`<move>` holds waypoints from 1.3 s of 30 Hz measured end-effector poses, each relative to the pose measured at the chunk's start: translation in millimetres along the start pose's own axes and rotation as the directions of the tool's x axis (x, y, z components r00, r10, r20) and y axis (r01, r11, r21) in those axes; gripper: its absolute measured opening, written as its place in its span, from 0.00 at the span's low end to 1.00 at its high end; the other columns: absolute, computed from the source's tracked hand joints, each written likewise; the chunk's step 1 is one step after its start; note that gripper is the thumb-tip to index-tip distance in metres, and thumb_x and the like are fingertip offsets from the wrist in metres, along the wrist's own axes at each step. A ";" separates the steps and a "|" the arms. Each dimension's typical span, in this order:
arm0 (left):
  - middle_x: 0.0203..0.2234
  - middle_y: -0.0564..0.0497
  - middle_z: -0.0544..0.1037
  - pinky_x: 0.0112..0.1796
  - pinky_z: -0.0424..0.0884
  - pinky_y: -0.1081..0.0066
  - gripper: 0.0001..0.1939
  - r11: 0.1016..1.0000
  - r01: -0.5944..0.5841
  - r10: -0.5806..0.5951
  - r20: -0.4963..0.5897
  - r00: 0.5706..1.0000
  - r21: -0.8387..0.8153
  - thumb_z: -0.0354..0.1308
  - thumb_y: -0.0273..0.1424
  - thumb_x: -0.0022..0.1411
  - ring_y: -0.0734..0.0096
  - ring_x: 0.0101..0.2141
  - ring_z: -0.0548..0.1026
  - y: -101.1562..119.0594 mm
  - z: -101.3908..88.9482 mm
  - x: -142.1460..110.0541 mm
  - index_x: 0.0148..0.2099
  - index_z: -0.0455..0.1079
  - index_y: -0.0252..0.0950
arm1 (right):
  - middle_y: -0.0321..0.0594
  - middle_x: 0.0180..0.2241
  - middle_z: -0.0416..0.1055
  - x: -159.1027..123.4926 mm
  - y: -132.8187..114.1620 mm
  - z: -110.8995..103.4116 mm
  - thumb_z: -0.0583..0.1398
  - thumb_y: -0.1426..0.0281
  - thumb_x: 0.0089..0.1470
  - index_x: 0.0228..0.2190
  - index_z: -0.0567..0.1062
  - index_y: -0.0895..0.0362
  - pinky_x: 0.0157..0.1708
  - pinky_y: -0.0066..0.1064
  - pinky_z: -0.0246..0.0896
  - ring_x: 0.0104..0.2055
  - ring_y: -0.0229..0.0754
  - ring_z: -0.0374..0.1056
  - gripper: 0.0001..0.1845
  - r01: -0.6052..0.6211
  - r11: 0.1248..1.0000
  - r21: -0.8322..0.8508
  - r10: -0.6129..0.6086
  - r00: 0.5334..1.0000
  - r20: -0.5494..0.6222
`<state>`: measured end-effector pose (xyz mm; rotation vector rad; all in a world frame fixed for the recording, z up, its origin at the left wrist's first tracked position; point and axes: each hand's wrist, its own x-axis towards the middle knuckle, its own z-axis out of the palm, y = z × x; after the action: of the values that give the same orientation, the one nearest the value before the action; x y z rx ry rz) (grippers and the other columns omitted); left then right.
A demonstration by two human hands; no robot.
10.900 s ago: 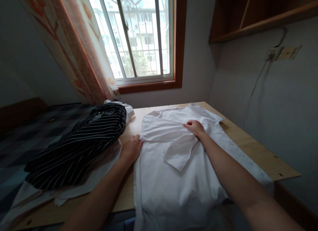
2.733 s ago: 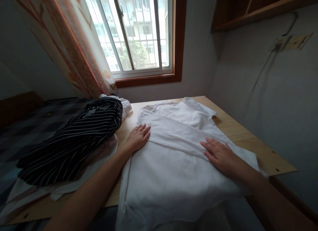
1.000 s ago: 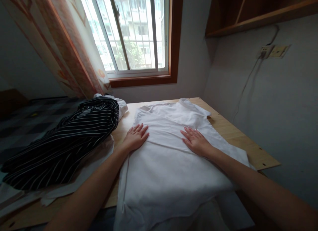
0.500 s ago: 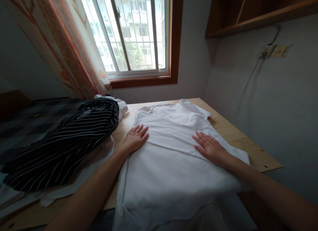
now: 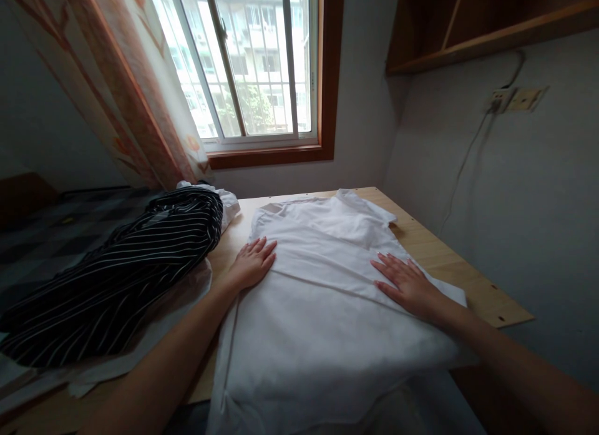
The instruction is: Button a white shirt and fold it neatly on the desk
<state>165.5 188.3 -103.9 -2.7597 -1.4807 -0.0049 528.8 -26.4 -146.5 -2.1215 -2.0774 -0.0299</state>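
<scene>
A white garment, which looks like a shirt [image 5: 327,322], lies spread over the board with creases running across its middle. Its lower part hangs past the near edge. On the shirt's left edge my left hand [image 5: 254,262] rests flat with its fingers stretched out. My right hand [image 5: 406,281] lies palm down on the right side of the cloth, fingers spread. Neither hand grips the fabric. The far end of the shirt is bunched, so its collar and sleeves cannot be told clearly.
A black garment with white stripes [image 5: 135,260] is heaped to the left, partly over white cloth or plastic. The wooden board [image 5: 449,266] has a corner jutting out at right. Behind stand a window [image 5: 257,67] and a curtain [image 5: 126,79]; a socket with a cord [image 5: 498,101] is on the right wall.
My right hand has slid a little to the right across the shirt. My left hand stays at the left edge. The shirt looks almost the same.
</scene>
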 end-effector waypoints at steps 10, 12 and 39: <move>0.67 0.36 0.56 0.62 0.52 0.55 0.30 0.995 0.052 -0.060 0.095 0.994 0.082 0.38 0.38 0.69 0.52 0.66 0.54 -12.1 -13.3 9.3 0.69 0.54 0.32 | 0.43 0.67 0.52 8.0 -12.9 4.2 0.46 0.52 0.64 0.64 0.60 0.49 0.67 0.52 0.39 0.70 0.49 0.44 0.31 0.047 0.998 0.039 -0.045 0.998 -0.037; 0.63 0.32 0.62 0.59 0.57 0.54 0.28 0.989 0.114 -0.122 0.076 0.990 0.098 0.42 0.34 0.67 0.50 0.63 0.61 -3.3 -16.9 12.5 0.66 0.59 0.29 | 0.43 0.67 0.52 9.4 -21.0 5.3 0.46 0.52 0.64 0.64 0.61 0.49 0.67 0.52 0.38 0.70 0.50 0.45 0.31 0.054 0.997 0.047 -0.052 0.997 -0.054; 0.68 0.44 0.53 0.64 0.45 0.49 0.34 0.986 -0.023 0.019 -0.026 0.999 -0.167 0.42 0.53 0.66 0.50 0.68 0.48 28.3 4.6 10.0 0.68 0.58 0.42 | 0.51 0.39 0.77 170.5 66.8 -19.5 0.58 0.56 0.55 0.34 0.81 0.56 0.39 0.39 0.61 0.42 0.54 0.70 0.19 -0.551 0.806 0.216 0.588 0.788 -0.185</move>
<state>194.7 181.1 -108.6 -2.8928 -1.5116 -0.1690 602.1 138.9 -111.7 -2.4123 -1.1934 -0.0501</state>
